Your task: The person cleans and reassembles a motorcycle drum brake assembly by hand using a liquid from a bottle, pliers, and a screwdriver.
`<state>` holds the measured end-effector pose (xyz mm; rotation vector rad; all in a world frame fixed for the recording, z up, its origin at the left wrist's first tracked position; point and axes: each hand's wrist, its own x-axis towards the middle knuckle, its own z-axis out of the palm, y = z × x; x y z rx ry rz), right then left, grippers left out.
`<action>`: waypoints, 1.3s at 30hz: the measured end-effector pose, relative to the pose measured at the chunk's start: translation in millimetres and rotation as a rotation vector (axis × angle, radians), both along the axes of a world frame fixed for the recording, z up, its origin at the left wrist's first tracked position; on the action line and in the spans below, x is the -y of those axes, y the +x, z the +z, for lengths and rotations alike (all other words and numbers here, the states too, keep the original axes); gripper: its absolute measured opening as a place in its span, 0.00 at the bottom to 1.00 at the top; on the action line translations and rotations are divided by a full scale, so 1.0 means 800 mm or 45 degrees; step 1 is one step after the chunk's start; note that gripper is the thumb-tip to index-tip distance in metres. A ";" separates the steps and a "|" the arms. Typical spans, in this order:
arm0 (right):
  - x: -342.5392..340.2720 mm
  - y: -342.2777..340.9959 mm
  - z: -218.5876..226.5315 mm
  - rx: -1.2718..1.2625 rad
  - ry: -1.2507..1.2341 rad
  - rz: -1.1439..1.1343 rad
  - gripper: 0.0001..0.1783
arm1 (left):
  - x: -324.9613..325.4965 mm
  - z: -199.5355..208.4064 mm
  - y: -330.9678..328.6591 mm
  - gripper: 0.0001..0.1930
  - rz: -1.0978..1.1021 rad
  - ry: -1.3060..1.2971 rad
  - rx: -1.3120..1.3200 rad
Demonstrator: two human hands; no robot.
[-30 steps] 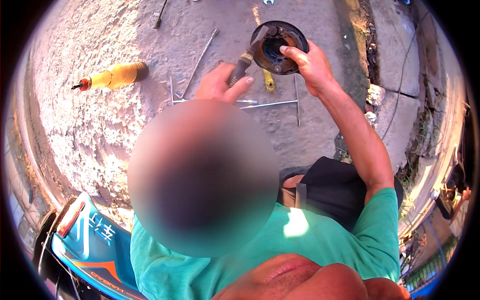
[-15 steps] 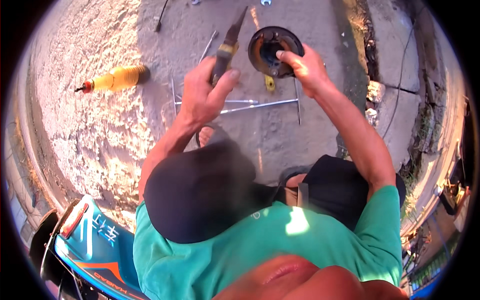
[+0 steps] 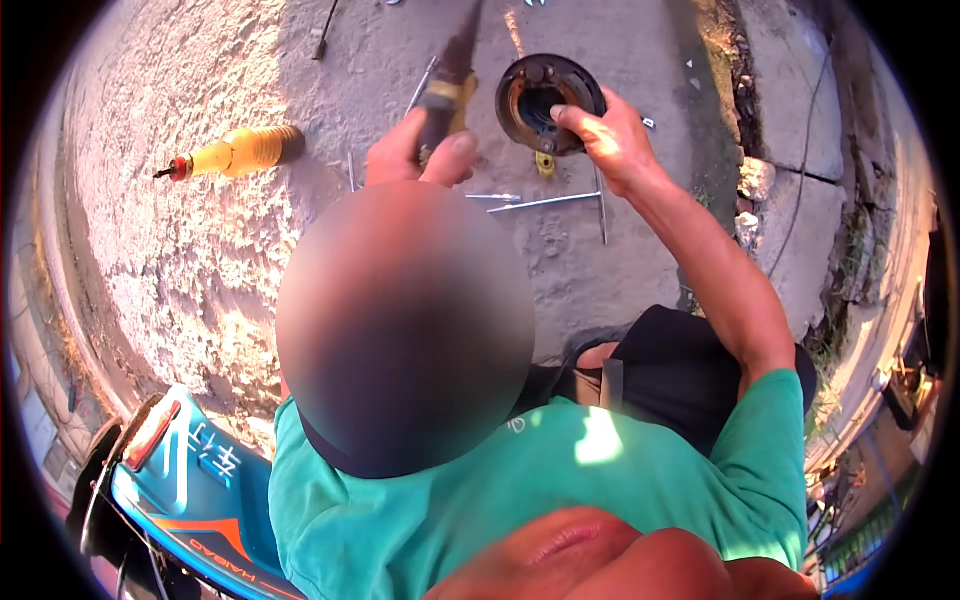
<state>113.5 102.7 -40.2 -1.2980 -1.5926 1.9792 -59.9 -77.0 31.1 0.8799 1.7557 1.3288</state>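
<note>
My left hand (image 3: 425,150) is closed around the black-and-yellow handle of a knife (image 3: 460,55), whose dark, tapered blade points away from me and is smeared by motion. In my right hand (image 3: 612,140) is a round dark brake plate (image 3: 512,125), gripped at its right rim with the thumb over its hollow face. Curved brown brake shoes seem to sit inside it. Knife and plate are apart, side by side over the ground. A small yellow item (image 3: 544,164) shows just below the plate. A blurred round patch covers my left forearm and knee.
Metal T-handle wrenches (image 3: 560,202) lie on the concrete below my hands, and a thin metal rod (image 3: 423,85) beside the knife. A yellow bottle (image 3: 240,153) with a red cap lies at left. A blue vehicle panel (image 3: 200,480) stands lower left; broken paving (image 3: 790,200) runs along the right.
My left hand and the knife have shifted slightly left, the blade now more blurred. My right hand still holds the brake plate in nearly the same place.
</note>
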 end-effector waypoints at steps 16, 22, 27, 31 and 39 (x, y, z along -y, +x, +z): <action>0.002 -0.005 0.019 -0.037 0.567 0.182 0.22 | 0.022 -0.023 -0.013 0.10 -0.073 -0.177 0.074; -0.007 -0.007 0.027 -0.257 0.864 0.170 0.25 | 0.054 -0.047 -0.024 0.10 -0.326 0.028 -0.117; -0.011 -0.012 0.025 -0.375 0.926 0.181 0.28 | 0.048 -0.029 -0.016 0.17 -0.321 -0.223 0.276; -0.017 -0.014 0.024 -0.398 1.062 0.236 0.32 | 0.037 -0.015 -0.013 0.17 -0.389 -0.119 0.165; -0.016 -0.020 0.025 -0.401 1.071 0.231 0.33 | 0.040 -0.051 -0.011 0.11 -0.339 -0.046 -0.021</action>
